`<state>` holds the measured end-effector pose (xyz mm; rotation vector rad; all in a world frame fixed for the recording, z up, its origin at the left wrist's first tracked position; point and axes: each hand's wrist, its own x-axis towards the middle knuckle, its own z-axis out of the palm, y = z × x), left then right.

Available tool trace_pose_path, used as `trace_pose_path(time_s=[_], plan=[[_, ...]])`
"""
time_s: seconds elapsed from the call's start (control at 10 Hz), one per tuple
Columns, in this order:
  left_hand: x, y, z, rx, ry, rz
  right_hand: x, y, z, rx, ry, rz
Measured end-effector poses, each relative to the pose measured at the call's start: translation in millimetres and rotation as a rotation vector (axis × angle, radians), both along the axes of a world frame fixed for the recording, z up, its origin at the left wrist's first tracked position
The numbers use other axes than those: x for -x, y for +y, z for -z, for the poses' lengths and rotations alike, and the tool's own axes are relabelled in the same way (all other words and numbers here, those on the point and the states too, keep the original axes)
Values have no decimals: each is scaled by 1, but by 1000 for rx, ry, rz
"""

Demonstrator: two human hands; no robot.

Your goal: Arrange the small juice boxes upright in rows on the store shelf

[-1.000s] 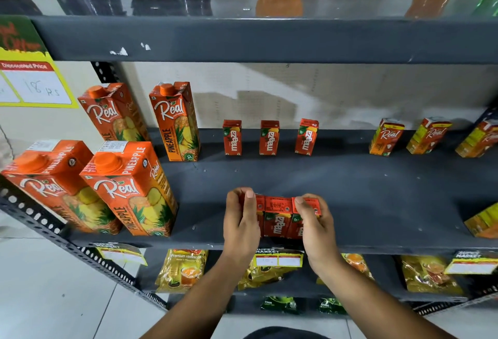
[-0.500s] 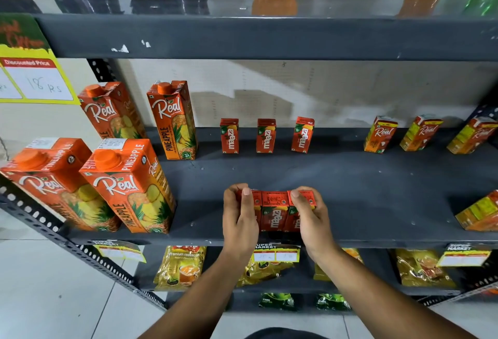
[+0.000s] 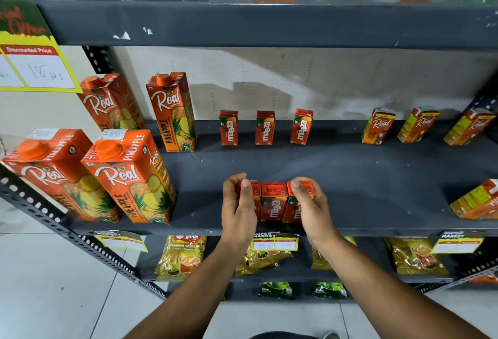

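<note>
Grey shelf [image 3: 350,177] | left hand [image 3: 238,210] and right hand [image 3: 310,209] — fingers curled tight, squeezing three small juice boxes [image 3: 273,204] together, upright near the front edge

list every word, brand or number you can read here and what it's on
"Real" and "PINEAPPLE": large orange cartons at left.
"maaza": small red boxes at the back and the three between the hands.
"Real": small cartons at back right.
"Discounted Price", "18 Rs": yellow tag.
"SUPER MARKET": shelf-edge labels; their prices are too blurred.
"Premium": tea packet; the rest is unreadable.
</note>
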<state>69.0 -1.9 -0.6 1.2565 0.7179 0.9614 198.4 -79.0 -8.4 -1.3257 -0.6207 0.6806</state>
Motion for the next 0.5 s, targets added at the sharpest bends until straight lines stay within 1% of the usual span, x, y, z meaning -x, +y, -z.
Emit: trace_pose_path(time_s=[0.1,0.2,0.3,0.5], plan=[[5,0,0,37,-20,26,1,-2,2,-32,-19,25],[11,-1,0,76,-6,-6,1,-5,1,-60,-45,91],[15,-3,-2,55,6,-25,1,-8,-3,-70,-33,133],[30,-14,-13,-83,50,-98,-3,-30,-23,-122,-86,128]])
